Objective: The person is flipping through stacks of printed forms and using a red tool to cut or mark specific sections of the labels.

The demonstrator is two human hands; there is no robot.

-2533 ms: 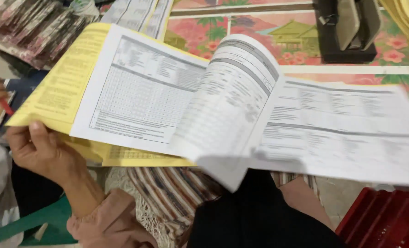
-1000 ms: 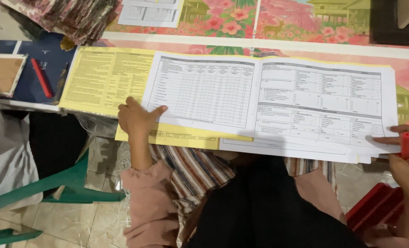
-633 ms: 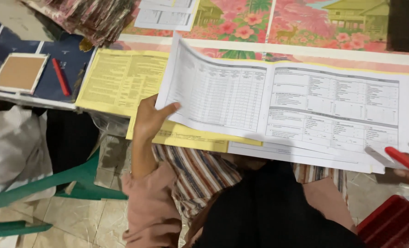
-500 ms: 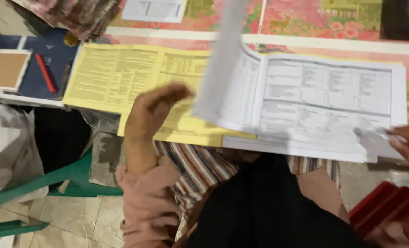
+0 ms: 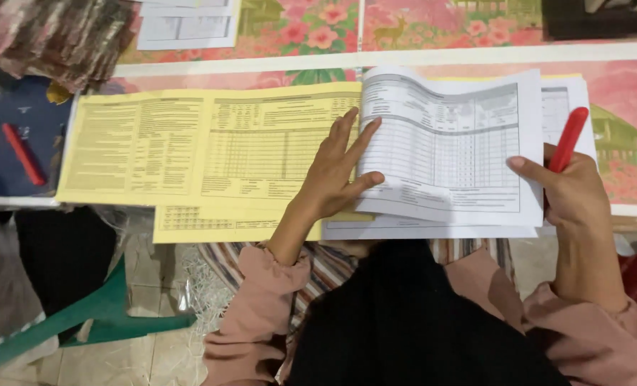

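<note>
Head view: white sheet (image 5: 450, 143) under left hand (image 5: 336, 175)

My left hand (image 5: 336, 175) lies flat at frame centre, across the seam between the yellow form (image 5: 211, 146) and the folded white sheets (image 5: 450, 150). My right hand (image 5: 568, 189) grips a red marker (image 5: 568, 139) at the white sheets' right edge.

Free room: the flat yellow form, left of centre, is clear for a sweep. A bare strip of floral tablecloth (image 5: 433, 32) runs along the top.

Obstacles: upper left, a heap of patterned packets (image 5: 47, 36); far left, a red pen (image 5: 24, 154) on a dark blue book (image 5: 15, 143); upper right, a dark box (image 5: 600, 18). Lower left, a green chair (image 5: 82, 322) stands below the table edge.
</note>
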